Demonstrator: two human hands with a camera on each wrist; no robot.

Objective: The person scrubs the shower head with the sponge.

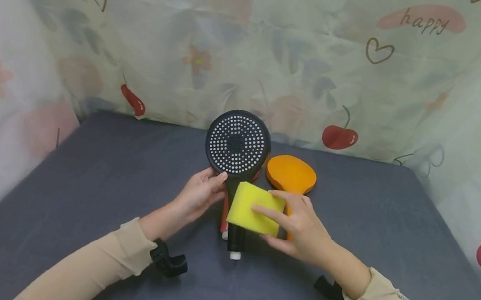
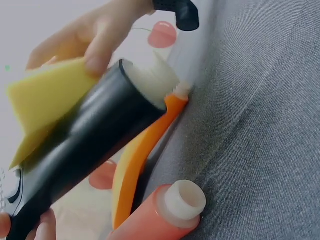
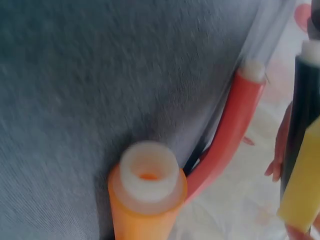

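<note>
My left hand (image 1: 199,196) grips a black hand-held shower head (image 1: 238,142) at its neck, thumb in front. The round spray face with pale nozzles points toward the head camera, and the handle hangs down to a white threaded end (image 1: 235,256). In my right hand (image 1: 304,229) is a yellow sponge (image 1: 244,207), pinched between thumb and fingers and laid against the black handle. The left wrist view shows the sponge (image 2: 55,95) bent along the handle (image 2: 95,132). Part of the handle is hidden behind the sponge.
An orange shower head (image 1: 291,173) lies on the dark grey cloth (image 1: 131,167) behind my right hand. A red one (image 3: 232,117) lies behind the black one, mostly hidden in the head view. Patterned curtains (image 1: 256,48) enclose the back and sides.
</note>
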